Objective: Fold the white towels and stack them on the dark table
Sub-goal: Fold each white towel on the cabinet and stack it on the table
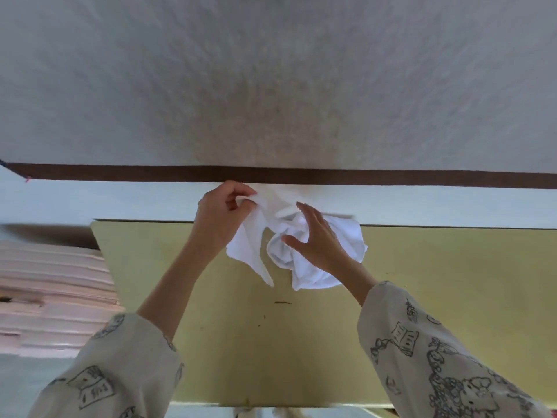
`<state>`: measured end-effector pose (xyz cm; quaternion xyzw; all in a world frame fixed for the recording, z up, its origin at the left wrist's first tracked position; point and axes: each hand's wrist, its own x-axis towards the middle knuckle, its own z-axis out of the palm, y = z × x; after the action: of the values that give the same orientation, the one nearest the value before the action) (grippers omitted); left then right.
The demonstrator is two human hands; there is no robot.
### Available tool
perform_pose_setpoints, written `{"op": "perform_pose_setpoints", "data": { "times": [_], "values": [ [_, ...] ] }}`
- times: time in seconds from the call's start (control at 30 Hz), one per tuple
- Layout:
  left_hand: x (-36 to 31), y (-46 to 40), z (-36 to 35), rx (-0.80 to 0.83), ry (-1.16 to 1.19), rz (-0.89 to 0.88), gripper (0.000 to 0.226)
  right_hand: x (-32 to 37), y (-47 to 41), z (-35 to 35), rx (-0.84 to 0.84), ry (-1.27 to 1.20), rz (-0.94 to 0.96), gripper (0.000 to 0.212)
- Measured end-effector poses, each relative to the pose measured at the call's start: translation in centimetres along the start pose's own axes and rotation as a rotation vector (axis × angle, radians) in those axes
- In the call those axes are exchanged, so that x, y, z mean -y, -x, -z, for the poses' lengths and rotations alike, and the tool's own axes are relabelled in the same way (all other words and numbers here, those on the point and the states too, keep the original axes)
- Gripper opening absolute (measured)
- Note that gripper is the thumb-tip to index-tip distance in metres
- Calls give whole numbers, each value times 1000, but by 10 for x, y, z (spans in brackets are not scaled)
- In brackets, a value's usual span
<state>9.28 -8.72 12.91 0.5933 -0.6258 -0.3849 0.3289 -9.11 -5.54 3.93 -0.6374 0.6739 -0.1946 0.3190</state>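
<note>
Towel [304,254], white and crumpled, hangs over the yellow worktop [452,297]. Left hand [221,215] pinches its corner; right hand [316,236] presses it with straight fingers. Pink boards [51,297] lie left of the worktop, a grey wall [271,79] behind.

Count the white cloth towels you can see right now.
1. A crumpled white cloth towel is held above the yellow-green tabletop, pinched by the left hand, with the right hand against it. Others may be out of view.
</note>
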Motion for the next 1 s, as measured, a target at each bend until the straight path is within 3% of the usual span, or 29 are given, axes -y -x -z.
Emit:
{"op": "perform_pose_setpoints", "data": {
  "times": [0.1, 0.23, 0.33, 0.6, 0.8, 1.0],
  "values": [
    [-18, 16, 18, 71, 0, -52, 29, 37, 10, -1, 13, 18, 67, 69],
    [-24, 32, 47, 65, 2, -96, 20, 59, 29, -8, -97, 11, 57, 28],
    [-13, 37, 74, 11, 10, -73, 13, 60, 45, -5, -100, -59, -15, 26],
    [26, 44, 118, -89, -39, 26, 19, 63, 50, 20, -178, -142, -79, 18],
    [34, 51, 127, -156, 7, 14, 16, 82, 46, 35, -243, -179, -33, 18],
    [81, 76, 128, -63, 46, 123, 11, 60, 67, 14, -31, -167, -137, 27]
  ]
}}
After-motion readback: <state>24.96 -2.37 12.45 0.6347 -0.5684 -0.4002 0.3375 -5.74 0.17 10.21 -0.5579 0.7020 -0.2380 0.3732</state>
